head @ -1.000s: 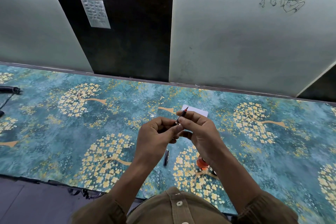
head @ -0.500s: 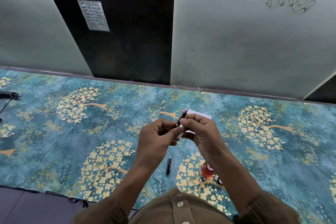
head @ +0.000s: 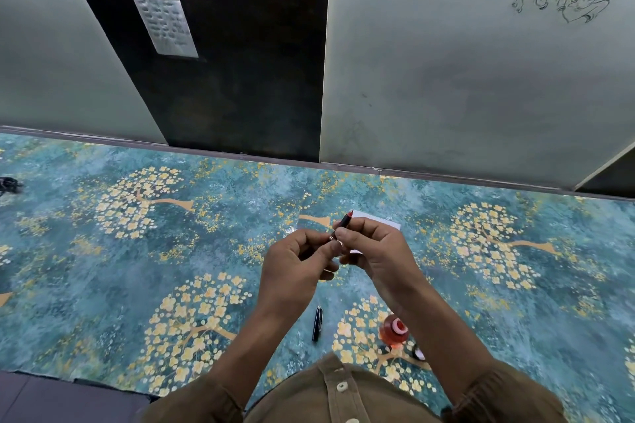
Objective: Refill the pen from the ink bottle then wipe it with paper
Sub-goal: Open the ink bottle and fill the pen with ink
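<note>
While I hold the pen (head: 342, 225) up over the worktop (head: 103, 268), its red-stained tip points up and away from me, long axis tilted slightly right. My right hand (head: 376, 252) pinches its barrel and my left hand (head: 298, 266) pinches its lower end. White paper (head: 381, 220) lies flat just beyond my hands. Nearer me, the black pen cap (head: 317, 319) lies lengthwise, and the open ink bottle (head: 394, 329) stands beside my right forearm. Floral cloth runs wide and bare to both sides. Writing on the wall sheet (head: 165, 24) is unreadable.
</note>
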The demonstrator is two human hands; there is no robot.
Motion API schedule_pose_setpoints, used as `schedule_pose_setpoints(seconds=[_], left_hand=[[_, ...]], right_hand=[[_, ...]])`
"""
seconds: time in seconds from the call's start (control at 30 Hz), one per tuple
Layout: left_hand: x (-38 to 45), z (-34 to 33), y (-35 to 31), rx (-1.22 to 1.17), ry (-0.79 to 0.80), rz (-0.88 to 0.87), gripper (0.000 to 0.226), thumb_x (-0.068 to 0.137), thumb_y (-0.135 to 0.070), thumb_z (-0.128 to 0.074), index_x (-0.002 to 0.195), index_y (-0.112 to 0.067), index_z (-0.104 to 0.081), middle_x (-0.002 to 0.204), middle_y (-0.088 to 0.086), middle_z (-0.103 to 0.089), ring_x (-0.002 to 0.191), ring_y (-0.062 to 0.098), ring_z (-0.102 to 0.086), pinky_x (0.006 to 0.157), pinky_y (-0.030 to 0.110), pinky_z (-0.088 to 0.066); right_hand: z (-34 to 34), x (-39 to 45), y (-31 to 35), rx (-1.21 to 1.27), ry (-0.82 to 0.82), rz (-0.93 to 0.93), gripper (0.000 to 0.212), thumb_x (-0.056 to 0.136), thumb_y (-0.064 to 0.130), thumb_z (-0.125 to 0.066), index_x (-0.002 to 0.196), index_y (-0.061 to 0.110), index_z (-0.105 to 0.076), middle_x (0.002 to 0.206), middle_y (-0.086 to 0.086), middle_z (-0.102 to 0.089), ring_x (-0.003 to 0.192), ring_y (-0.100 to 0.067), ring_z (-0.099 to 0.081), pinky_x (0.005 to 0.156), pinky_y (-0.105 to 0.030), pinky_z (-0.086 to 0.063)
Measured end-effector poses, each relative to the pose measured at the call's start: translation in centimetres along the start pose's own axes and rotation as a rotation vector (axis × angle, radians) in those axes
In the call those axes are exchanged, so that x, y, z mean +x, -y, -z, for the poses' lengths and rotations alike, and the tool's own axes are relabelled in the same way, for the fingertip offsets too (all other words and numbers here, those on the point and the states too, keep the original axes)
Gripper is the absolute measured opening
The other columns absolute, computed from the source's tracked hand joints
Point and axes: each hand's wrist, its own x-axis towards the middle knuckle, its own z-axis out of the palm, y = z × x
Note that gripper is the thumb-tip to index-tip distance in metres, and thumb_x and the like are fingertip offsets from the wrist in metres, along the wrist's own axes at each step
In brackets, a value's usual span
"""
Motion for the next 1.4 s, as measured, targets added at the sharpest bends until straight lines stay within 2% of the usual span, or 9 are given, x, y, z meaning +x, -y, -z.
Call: schedule_pose_setpoints(seconds=[0.3,0.5,0.67,0.77,0.83,1.03,1.23,1.3,1.4], left_hand=[[0.1,0.6,1.8,0.159,0.076,0.037,0.007,0.093,-0.017,-0.067,0.09,-0.017,-0.073,0.076,0.0,-0.077,0.069,0.017,-0.072,0.066,0.029,-0.058],[-1.3,1.8,3.7,0.136,0.074,0.196,0.012,0.096,-0.016,-0.062,0.092,-0.012,-0.073,0.079,0.005,-0.077,0.069,0.017,-0.07,0.065,0.029,-0.055],[-3.0,2.2,4.7,0.119,-0.021,0.246,0.009,0.093,-0.018,-0.066,0.095,-0.01,-0.07,0.081,0.002,-0.079,0.074,0.011,-0.073,0.076,0.033,-0.058],[-3.5,2.6,5.0,0.157,-0.069,0.232,0.009,0.09,-0.023,-0.071,0.093,-0.015,-0.072,0.085,0.003,-0.077,0.082,0.015,-0.072,0.079,0.036,-0.059],[-3.9,2.8,5.2,0.196,-0.089,0.215,0.009,0.087,-0.027,-0.074,0.091,-0.019,-0.073,0.085,0.005,-0.074,0.079,0.014,-0.067,0.075,0.034,-0.057],[-4.8,3.3,5.4,0.203,-0.126,0.202,0.006,0.087,-0.025,-0.074,0.088,-0.019,-0.071,0.078,0.008,-0.07,0.07,0.014,-0.061,0.071,0.042,-0.057],[-5.2,3.9,5.9,0.023,-0.175,0.288,0.005,0.091,-0.013,-0.068,0.093,-0.009,-0.067,0.078,0.008,-0.069,0.068,0.017,-0.065,0.065,0.029,-0.056],[-5.1,4.1,5.8,-0.131,-0.197,0.378,0.004,0.091,-0.006,-0.067,0.093,-0.005,-0.064,0.079,0.013,-0.068,0.066,0.02,-0.065,0.063,0.03,-0.056],[-5.1,3.9,5.7,-0.434,-0.185,0.503,0.006,0.09,0.002,-0.063,0.093,-0.003,-0.06,0.074,0.013,-0.067,0.064,0.021,-0.066,0.058,0.027,-0.059]], right_hand=[[0.2,-0.2,-1.5,0.024,0.005,-0.079,0.013,0.093,0.002,-0.06,0.1,0.003,-0.071,0.077,-0.005,-0.068,0.074,-0.019,-0.063,0.07,-0.032,-0.054],[0.6,-0.5,-3.2,0.01,-0.013,-0.202,0.014,0.094,0.002,-0.06,0.098,0.006,-0.073,0.081,-0.005,-0.067,0.073,-0.013,-0.063,0.065,-0.03,-0.053],[1.0,-1.3,-7.3,-0.398,-0.124,-0.317,0.007,0.091,0.007,-0.063,0.089,0.005,-0.07,0.077,-0.008,-0.068,0.068,-0.018,-0.062,0.066,-0.038,-0.058],[1.3,-1.4,-10.5,-0.722,-0.11,-0.388,0.015,0.084,0.017,-0.062,0.089,0.004,-0.067,0.083,-0.015,-0.073,0.074,-0.029,-0.071,0.07,-0.048,-0.062],[1.3,-1.4,-12.0,-0.886,-0.079,-0.424,0.018,0.083,0.024,-0.062,0.095,0.01,-0.061,0.088,-0.01,-0.07,0.078,-0.029,-0.069,0.072,-0.045,-0.061],[1.7,-1.7,-14.3,-1.007,-0.074,-0.414,0.023,0.083,0.019,-0.063,0.101,0.016,-0.048,0.086,-0.005,-0.063,0.073,-0.024,-0.065,0.063,-0.04,-0.052],[1.9,-2.1,-12.8,-0.889,-0.044,-0.455,0.03,0.086,0.02,-0.066,0.112,0.016,-0.052,0.087,-0.004,-0.064,0.069,-0.019,-0.065,0.055,-0.038,-0.054],[1.3,-2.3,-11.4,-0.624,-0.01,-0.431,0.027,0.086,0.017,-0.072,0.11,0.011,-0.062,0.083,-0.006,-0.064,0.069,-0.02,-0.065,0.064,-0.044,-0.059],[-0.3,-2.7,-8.5,-0.104,0.088,-0.438,0.019,0.087,0.011,-0.073,0.104,0.003,-0.069,0.084,-0.01,-0.068,0.067,-0.018,-0.066,0.058,-0.034,-0.057]])
